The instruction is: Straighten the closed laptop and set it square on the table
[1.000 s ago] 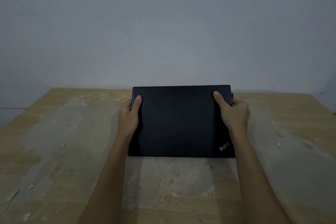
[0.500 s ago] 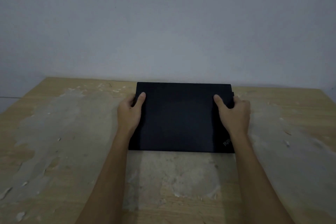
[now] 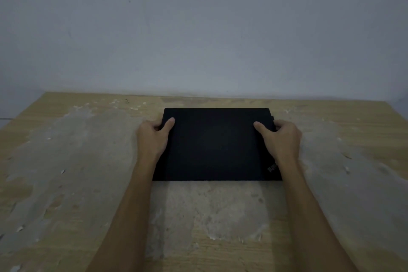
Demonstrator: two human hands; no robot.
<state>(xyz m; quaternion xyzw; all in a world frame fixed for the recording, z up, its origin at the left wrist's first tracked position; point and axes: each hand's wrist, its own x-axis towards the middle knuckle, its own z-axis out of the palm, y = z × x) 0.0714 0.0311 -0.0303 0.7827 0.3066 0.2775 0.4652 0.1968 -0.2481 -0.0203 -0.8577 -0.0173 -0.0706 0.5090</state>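
A closed black laptop [image 3: 215, 146] lies flat on the worn wooden table [image 3: 66, 161], near its far edge, with its sides roughly parallel to that edge. A small logo shows at its near right corner. My left hand [image 3: 152, 137] grips the laptop's left side, thumb on the lid and fingers curled around the edge. My right hand [image 3: 281, 139] grips the right side the same way, its wrist covering part of the logo corner.
A plain grey wall [image 3: 198, 28] rises straight behind the table's far edge. The tabletop has large patches of peeled grey surface and small flakes. The table's left corner falls away at the far left.
The laptop has come down from a tilted, raised pose to lie flat on the table. Both hands kept their grip on its sides.
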